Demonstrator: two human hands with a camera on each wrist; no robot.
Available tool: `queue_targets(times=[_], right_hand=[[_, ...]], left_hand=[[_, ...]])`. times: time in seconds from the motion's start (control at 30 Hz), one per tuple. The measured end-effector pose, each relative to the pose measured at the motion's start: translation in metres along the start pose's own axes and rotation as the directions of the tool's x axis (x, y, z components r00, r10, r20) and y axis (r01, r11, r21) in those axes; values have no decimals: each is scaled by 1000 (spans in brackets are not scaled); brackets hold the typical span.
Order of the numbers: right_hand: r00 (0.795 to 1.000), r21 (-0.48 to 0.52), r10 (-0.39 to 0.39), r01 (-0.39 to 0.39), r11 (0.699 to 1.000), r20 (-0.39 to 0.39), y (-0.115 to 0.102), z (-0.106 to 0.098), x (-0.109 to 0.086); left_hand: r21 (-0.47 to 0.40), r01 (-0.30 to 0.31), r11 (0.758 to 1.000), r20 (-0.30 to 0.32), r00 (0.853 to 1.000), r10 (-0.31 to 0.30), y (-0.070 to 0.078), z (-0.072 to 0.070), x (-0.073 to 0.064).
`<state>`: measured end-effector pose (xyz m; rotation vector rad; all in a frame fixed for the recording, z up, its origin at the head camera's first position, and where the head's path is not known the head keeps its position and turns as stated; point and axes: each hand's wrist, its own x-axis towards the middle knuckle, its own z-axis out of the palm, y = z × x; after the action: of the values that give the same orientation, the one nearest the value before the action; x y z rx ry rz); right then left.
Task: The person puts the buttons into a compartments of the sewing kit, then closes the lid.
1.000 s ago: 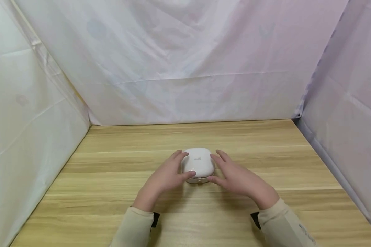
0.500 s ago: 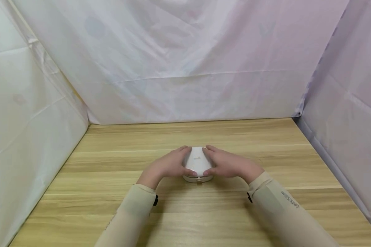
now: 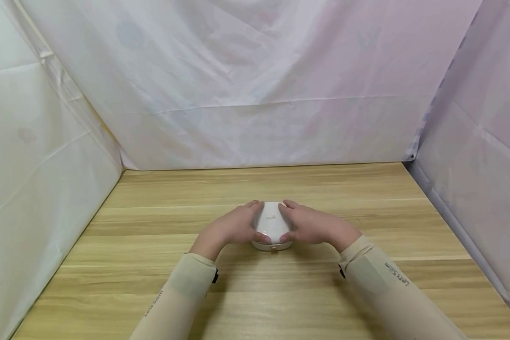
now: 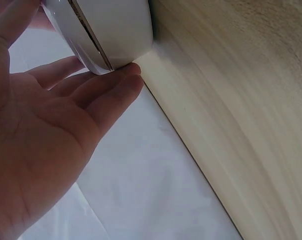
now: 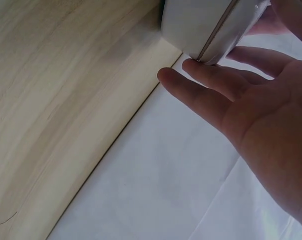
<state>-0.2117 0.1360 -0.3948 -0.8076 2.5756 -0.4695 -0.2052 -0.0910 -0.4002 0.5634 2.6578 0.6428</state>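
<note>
A small white case (image 3: pixel 272 223) with rounded corners and faint lettering on its lid sits on the wooden table. Its front bears a small gold-toned clasp (image 3: pixel 274 248). My left hand (image 3: pixel 234 225) grips the left side, thumb on the lid's front corner and fingers towards the back. From the right, my right hand (image 3: pixel 313 224) holds it in mirror fashion. The left wrist view shows a metallic seam (image 4: pixel 91 37) round the case, with fingertips at its far edge. In the right wrist view, fingers (image 5: pixel 205 75) reach the case's back edge, and the little finger extends past it.
The wood-grain table (image 3: pixel 161 278) has its back edge against a hanging white cloth (image 3: pixel 255 132). Cloth walls also stand at the left (image 3: pixel 38 156) and right (image 3: pixel 480 141). Beige sleeves with black straps cover both forearms.
Both hands have moved inward from loosely flanking the case to holding its sides, thumbs now on the lid's front. The gap under the lid's front edge has narrowed.
</note>
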Motion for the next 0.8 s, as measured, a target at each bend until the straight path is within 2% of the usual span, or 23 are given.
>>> queue_targets(times=[0.43,0.63,0.8], right_hand=[[999,-27,-31,30,999,-23,0,1,1],[998,-50,-51,49,998,-36,1,-2,6],[999,-62,-44,43,997,-28,6,-7,16]], left_hand=[[-10,20,1000,-3,1000,-20,3,1,0],[-28,20,999,-25,999,-20,2,-1,9],[-25,37,999,-17,999,-37,1,-6,19]])
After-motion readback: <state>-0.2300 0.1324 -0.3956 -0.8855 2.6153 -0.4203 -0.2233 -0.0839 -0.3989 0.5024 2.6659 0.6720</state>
